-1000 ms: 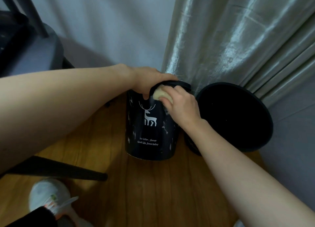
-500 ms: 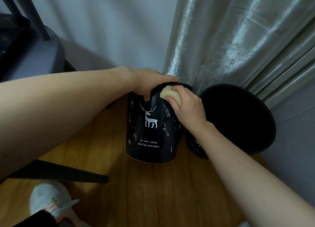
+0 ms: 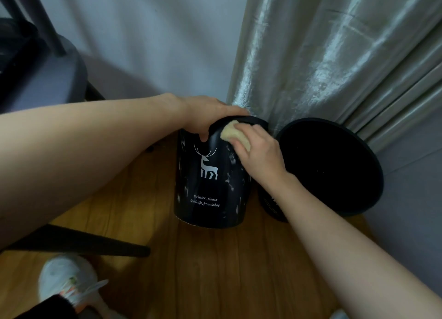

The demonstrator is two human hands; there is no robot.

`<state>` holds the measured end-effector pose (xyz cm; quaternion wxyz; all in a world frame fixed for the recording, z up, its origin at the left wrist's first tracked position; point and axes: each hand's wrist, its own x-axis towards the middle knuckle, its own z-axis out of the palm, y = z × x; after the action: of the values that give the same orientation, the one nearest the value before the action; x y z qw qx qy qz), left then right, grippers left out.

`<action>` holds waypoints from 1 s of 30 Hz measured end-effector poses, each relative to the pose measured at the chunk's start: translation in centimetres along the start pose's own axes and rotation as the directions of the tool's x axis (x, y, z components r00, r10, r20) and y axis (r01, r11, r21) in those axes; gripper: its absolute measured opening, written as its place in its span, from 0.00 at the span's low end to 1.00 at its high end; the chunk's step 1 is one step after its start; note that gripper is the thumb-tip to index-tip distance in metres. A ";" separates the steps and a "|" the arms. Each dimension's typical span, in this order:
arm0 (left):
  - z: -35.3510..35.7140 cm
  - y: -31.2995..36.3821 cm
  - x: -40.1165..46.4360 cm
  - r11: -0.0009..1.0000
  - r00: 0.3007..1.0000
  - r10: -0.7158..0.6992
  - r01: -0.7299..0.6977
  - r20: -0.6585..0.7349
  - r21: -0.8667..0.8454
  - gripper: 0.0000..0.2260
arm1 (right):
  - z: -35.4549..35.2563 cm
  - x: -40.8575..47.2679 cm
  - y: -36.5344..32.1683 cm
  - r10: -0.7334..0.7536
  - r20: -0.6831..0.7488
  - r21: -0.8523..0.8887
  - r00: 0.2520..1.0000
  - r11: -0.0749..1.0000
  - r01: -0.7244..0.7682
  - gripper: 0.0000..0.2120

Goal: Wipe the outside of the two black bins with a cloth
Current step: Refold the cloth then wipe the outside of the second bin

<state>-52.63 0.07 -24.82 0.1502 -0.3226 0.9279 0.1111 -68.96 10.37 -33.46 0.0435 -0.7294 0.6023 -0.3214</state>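
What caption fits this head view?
Left hand steadies black deer-print bin while right hand wipes with yellow cloth.

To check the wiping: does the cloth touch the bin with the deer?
Touching. The head view shows the right hand pressing the cloth against the deer bin near its rim.

Left hand (image 3: pixel 207 117) grips the rim of the black cylindrical bin with white deer print (image 3: pixel 210 175), thumb on its outer wall. Right hand (image 3: pixel 259 152) presses a pale yellow cloth (image 3: pixel 233 134) against the upper side. Second black round bin (image 3: pixel 332 168) sits just right, open, on the wooden floor (image 3: pixel 215 271), by the silver-grey curtain (image 3: pixel 323 55).
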 end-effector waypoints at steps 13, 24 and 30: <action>0.2 0.0 0.2 1.000 1.000 -0.018 0.018 0.001 -0.018 0.52 | 0.0 -1.6 1.1 0.034 -0.026 0.095 0.999 0.995 -0.031 0.17; 0.3 0.0 0.3 1.000 1.000 -0.024 0.024 0.004 -0.004 0.53 | 0.0 -1.2 1.3 0.046 -0.043 0.078 0.998 0.996 -0.042 0.16; 0.3 -0.2 0.3 0.999 0.999 -0.034 0.034 0.009 -0.006 0.52 | 0.6 -4.6 1.7 -0.093 0.054 0.109 0.994 0.990 0.087 0.17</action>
<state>-52.67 -0.19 -25.25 0.1551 -0.3384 0.9213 0.1126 -70.39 13.86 -36.66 0.0855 -0.7617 0.5492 -0.3329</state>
